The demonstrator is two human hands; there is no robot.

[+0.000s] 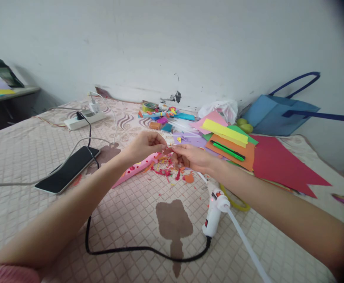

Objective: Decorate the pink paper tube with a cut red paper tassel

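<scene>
My left hand [146, 146] and my right hand [191, 158] meet over the middle of the table, fingertips almost touching. Both are closed in a pinch on a small reddish piece [168, 151], which looks like paper and is mostly hidden by the fingers. Just below them lies a heap of cut paper scraps [166, 169], red, orange and yellow. A pink strip with red dots [138, 168] slants out from beneath my left hand. Under my right forearm rests a white hot glue gun [212, 214], a glue stick protruding from its back and a small red light glowing.
A black cord [124, 249] loops from the glue gun past a phone [68, 169] toward a power strip [85, 120]. Coloured paper sheets [284, 163] and a green cutter [227, 151] lie on the right. A blue bag [278, 114] stands against the wall.
</scene>
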